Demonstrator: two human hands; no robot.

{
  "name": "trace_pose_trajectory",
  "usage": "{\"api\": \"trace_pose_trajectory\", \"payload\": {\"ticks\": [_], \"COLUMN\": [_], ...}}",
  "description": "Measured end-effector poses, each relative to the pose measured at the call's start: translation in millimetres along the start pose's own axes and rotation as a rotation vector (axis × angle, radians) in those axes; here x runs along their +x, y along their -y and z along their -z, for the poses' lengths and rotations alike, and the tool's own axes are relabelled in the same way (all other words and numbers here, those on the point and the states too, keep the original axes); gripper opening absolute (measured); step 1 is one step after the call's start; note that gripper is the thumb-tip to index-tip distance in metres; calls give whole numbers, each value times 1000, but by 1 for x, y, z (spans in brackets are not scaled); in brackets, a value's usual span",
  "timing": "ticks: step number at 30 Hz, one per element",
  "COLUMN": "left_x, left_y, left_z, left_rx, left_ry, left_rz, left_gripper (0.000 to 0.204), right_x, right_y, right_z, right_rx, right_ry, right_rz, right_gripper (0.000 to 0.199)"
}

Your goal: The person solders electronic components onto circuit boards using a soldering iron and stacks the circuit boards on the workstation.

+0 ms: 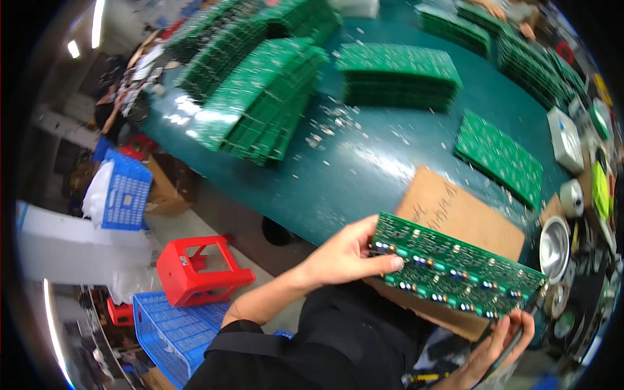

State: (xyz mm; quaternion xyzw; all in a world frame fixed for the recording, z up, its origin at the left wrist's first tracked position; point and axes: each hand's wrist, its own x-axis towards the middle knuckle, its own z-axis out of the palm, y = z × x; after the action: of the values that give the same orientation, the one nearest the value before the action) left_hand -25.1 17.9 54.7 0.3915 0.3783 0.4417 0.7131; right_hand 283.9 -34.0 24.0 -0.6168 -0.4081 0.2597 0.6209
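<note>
Black fabric clothing [312, 344] lies nearest; the left hand [341, 255] grips a long, green, component-studded circuit board [455, 265] over brown cardboard [489, 224]; the right hand [487, 354], at the board's right end, clasps a slim dark tool [509, 349].

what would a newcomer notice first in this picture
Probably the green circuit board at lower right, its left end in the left hand, the right hand holding a slim dark tool by its lower right corner. Then the red stool at lower left, and a stack of green boards at top centre on the table.
</note>
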Motion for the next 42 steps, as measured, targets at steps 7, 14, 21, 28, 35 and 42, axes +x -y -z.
{"api": "trace_pose_trajectory", "payload": {"ticks": [7,14,21,28,35,42], "left_x": [-41,-71,-68,-82,-82,-71], "left_y": [-78,-164,-172,-207,-213,-122], "left_z": [43,141,180,173,165,68], "left_rx": [1461,2266,2131,2107,2187,1602], "left_ry": [-562,-714,-582,-272,-170,-397], "left_rz": [-1395,-1317,-1205,-895,-887,-1228], "left_gripper": [24,24,23,42,64,17], "right_x": [11,9,5,3,5,29], "right_y": [22,6,6,5,-11,-27], "right_z": [-17,-13,-8,-4,-6,28], "right_rx": [72,51,-28,-99,-87,-306], "right_ry": [242,304,237,259,290,644], "right_rz": [249,126,26,-44,-38,396], "right_gripper": [31,20,19,18,18,47]}}
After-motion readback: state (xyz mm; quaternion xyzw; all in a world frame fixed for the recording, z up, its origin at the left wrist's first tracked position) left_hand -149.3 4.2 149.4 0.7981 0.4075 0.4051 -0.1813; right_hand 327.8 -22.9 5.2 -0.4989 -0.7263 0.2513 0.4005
